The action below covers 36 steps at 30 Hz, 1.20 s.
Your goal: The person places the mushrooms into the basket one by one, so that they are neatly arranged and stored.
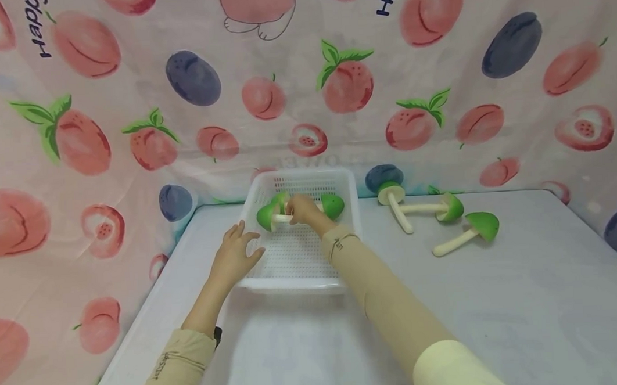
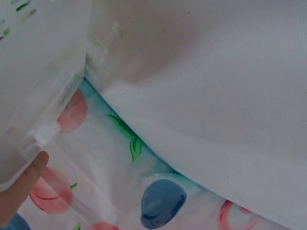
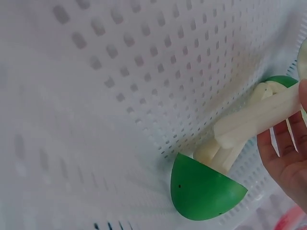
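Inside a white plastic basket (image 1: pixel 303 284) my right hand (image 1: pixel 304 209) grips a toy mushroom by its pale stem (image 1: pixel 283 218). Its green cap (image 1: pixel 265 218) points left; in the right wrist view the stem (image 3: pixel 259 115) slants up into the fingers. Beneath it in the basket lie other mushrooms, one with its green cap (image 3: pixel 206 189) near the lower middle. Seen from the head, a green-capped mushroom (image 1: pixel 333 206) lies at the right wall, partly hidden by my hand. My left hand (image 1: pixel 232 256) rests at the basket's left rim, fingers extended and thumb spread.
Right of the basket, three more green mushrooms lie on the white table (image 1: pixel 529 309): one upper left (image 1: pixel 391 194), one behind (image 1: pixel 450 207), one nearer (image 1: pixel 483 226). A fruit-print cloth (image 1: pixel 291 54) hangs behind and along the left side.
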Tool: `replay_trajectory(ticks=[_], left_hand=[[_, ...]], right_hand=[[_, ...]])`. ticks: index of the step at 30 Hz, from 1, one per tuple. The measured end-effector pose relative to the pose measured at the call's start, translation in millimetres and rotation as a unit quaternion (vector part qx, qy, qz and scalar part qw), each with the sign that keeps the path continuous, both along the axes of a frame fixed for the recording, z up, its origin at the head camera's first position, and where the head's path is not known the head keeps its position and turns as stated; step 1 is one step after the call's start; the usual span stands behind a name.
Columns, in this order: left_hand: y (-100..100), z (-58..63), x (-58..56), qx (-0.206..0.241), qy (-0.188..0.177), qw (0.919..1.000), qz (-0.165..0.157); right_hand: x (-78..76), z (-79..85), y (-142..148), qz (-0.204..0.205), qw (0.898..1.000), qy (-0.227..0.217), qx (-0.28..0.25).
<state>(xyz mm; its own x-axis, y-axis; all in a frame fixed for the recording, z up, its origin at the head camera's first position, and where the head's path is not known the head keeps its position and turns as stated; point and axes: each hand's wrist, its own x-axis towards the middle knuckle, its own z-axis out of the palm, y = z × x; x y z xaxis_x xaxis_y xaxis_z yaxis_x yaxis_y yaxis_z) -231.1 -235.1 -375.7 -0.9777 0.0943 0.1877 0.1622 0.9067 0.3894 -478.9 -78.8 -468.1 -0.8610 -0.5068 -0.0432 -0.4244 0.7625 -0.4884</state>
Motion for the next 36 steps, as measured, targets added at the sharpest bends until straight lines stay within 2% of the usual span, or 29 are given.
replay_trajectory(ticks=[2,4,7,10,11,14,20,27,36], left_hand=[[1,-0.1,-1.1,-0.001,0.000,1.0000,-0.001],[1,-0.1,-1.9,-0.002,0.001,1.0000,-0.002],[0,-0.3,0.1,-0.005,0.000,1.0000,-0.001],[-4,-1.1,4.6,-0.006,0.001,1.0000,0.002],[-6,-1.5,6.1,-0.008,0.002,1.0000,0.003],[-8,-2.6,7.7,-0.009,0.001,0.9999,0.006],[-6,-3.1,5.2,-0.006,-0.002,1.0000,0.005],[-3,-2.1,2.2,-0.005,-0.002,1.0000,0.003],[0,-0.2,-1.1,-0.006,-0.004,1.0000,0.005]], right_hand=[[-7.1,-8.8,1,-0.005,1.000,0.014,0.006],[-8.2,-9.0,2,-0.016,1.000,0.004,0.019],[-23.1,-29.8,-2,-0.021,0.999,0.041,0.023],[22.1,11.4,-5,-0.041,0.998,-0.015,0.047],[36.1,21.2,-6,-0.045,0.998,-0.011,0.048],[93.5,73.3,-3,-0.066,0.994,-0.050,0.073],[100.8,73.2,5,-0.082,0.993,-0.046,0.072],[104.6,75.2,11,-0.079,0.995,-0.026,0.060],[100.7,81.7,13,-0.084,0.994,-0.057,0.042]])
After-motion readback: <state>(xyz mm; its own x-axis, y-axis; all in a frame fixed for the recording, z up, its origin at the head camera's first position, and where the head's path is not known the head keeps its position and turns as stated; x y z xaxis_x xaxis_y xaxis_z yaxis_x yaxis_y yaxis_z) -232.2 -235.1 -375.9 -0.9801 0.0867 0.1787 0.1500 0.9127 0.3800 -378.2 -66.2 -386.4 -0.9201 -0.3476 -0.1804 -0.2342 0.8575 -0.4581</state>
